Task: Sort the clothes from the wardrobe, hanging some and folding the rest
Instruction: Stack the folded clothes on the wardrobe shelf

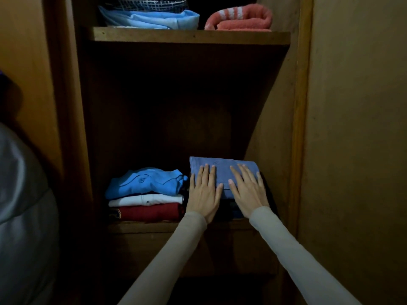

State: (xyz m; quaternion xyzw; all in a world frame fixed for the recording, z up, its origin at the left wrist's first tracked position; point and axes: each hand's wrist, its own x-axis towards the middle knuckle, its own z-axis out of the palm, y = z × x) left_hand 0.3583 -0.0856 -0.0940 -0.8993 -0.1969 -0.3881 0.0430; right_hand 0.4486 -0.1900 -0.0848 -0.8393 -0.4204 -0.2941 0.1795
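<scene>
- Pressing flat on a folded blue garment [222, 172], the left hand [203, 194] and right hand [247, 192] lie palm-down side by side, fingers straight; neither is clenched or curled round anything.
- Location of the task item: the folded blue garment sits on top of a dark stack [229, 211] at the right of the lower shelf [154, 225] inside the wardrobe [299, 128].
- Adjacent stack, just beside it on the left: a bright blue shirt [143, 182] over a white garment [145, 199] over a red garment [149, 212].
- Upper shelf [189, 36]: light blue folded cloth [152, 18] at left, a rolled pink towel [240, 18] at right.
- Judged step: seating and smoothing the folded piece on its stack.
- Risk 1: uneven pressure from one hand may slide the top piece toward the back or skew it off the dark stack; cause is soft, compressible layers beneath.
- Risk 2: the left hand lies close to the neighbouring stack; a sideways withdrawal may drag the bright blue shirt's collar and topple that pile.
- Risk 3: the front edge of the dark stack is hidden behind the hands and in shadow; whether it overhangs the shelf lip cannot be told, and an overhang could spill forward on release.
- Risk 4: low light limits checking of alignment.
</scene>
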